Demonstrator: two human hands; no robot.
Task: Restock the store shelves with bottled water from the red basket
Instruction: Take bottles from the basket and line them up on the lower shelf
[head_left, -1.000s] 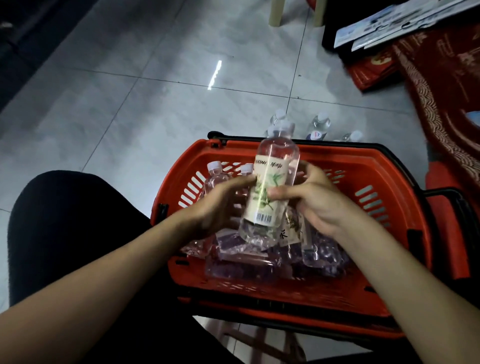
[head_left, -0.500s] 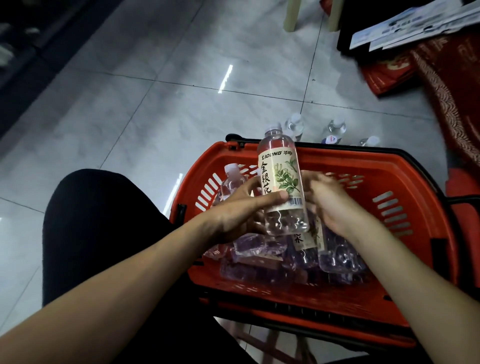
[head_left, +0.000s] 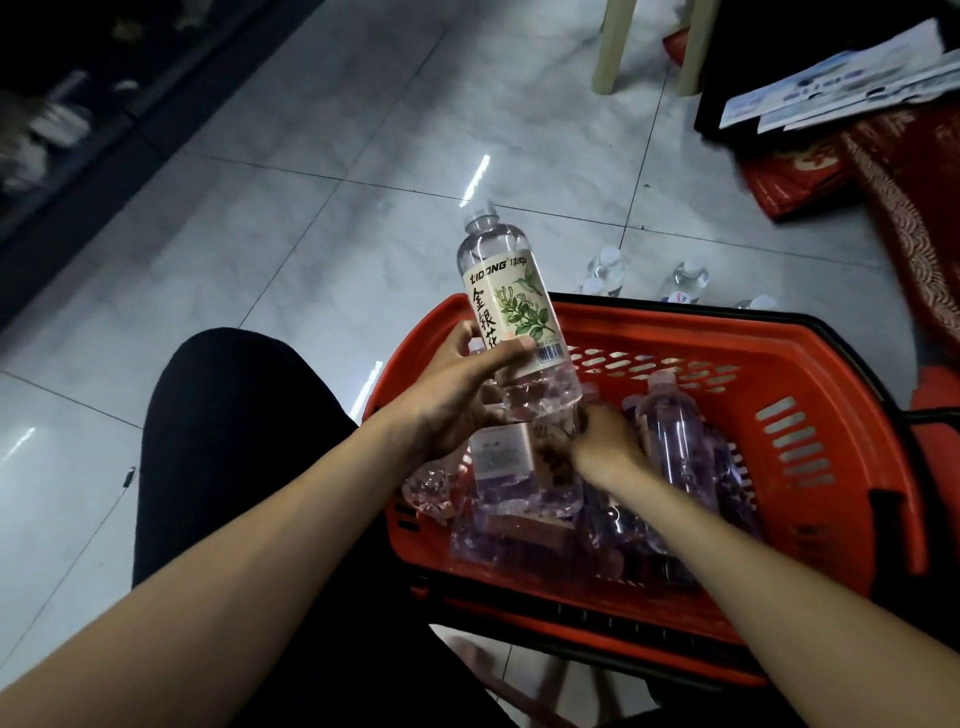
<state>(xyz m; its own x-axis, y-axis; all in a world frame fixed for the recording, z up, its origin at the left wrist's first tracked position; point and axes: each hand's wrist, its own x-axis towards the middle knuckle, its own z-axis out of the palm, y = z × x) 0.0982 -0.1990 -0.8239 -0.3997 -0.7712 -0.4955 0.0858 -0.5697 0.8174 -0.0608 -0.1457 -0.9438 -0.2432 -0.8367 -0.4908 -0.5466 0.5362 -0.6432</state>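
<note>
— Gray floor tiles (head_left: 291, 249) lie under the red basket (head_left: 852, 395). Where is the water bottle (head_left: 511, 306)?
— Up over the basket's left rim, tipped, cap pointing away. The left hand (head_left: 452, 395) wraps its lower half, thumb on the label.
— And the right hand (head_left: 605, 444)?
— Down among the other bottles (head_left: 670, 431). I cannot tell if it grips 1.
— What does the label say?
— "LIDONG", 金银花, with green leaves and a barcode.

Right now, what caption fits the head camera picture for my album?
Left hand holds a labelled water bottle over the red basket while the right hand reaches among the bottles inside.
</note>
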